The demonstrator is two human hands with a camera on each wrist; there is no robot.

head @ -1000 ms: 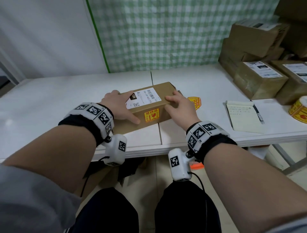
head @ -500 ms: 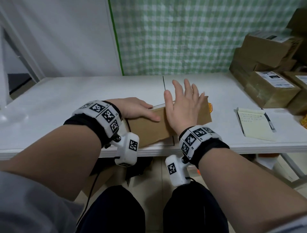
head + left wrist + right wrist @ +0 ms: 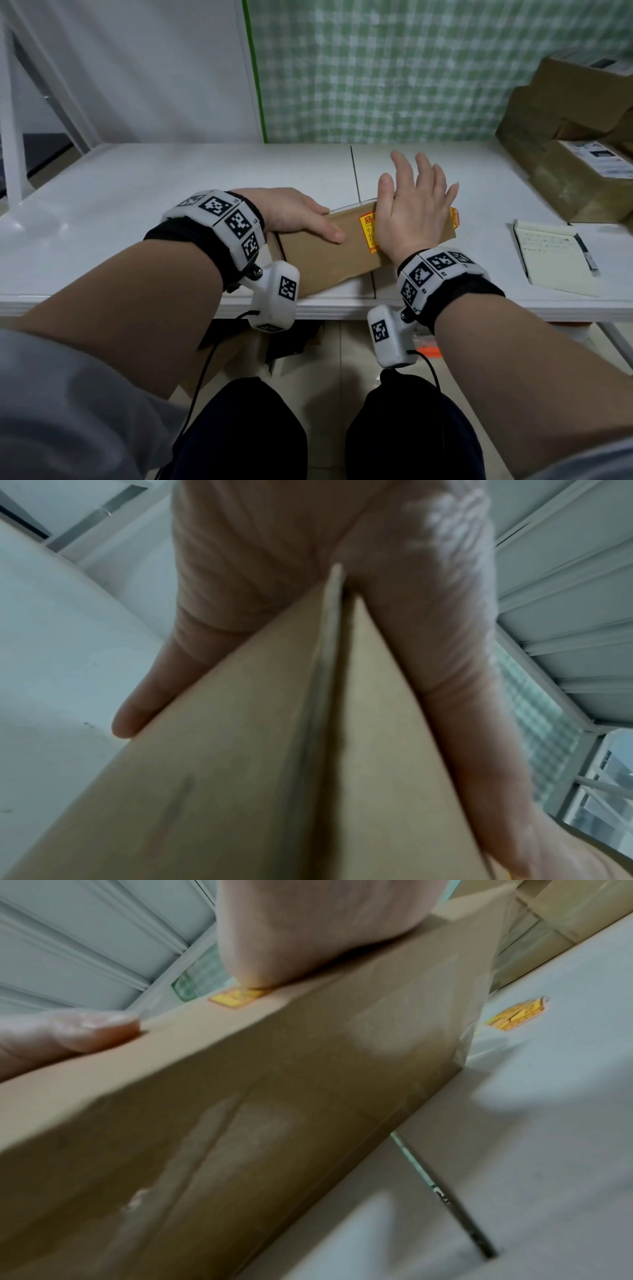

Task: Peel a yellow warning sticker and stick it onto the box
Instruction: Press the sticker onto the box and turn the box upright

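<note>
At frame centre, a cardboard box (image 3: 329,253) on the white table (image 3: 137,205) already bears a yellow warning sticker (image 3: 367,233), pressed by the flat, spread right hand (image 3: 411,212) while the left hand (image 3: 291,214) grips its end, likely finishing.

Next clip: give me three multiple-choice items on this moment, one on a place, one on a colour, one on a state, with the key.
1. Where does the notepad lie?
A. right of the box
B. on the box
C. left of the box

2. What colour is the sticker on the box?
A. blue
B. yellow with red print
C. green

3. How is the right hand?
A. clenched in a fist
B. pinching a pen
C. flat, fingers straight

Key: 1 A, it lies on the table beyond the right hand. 2 B, head view shows it. 3 C, the palm rests on the sticker.
</note>
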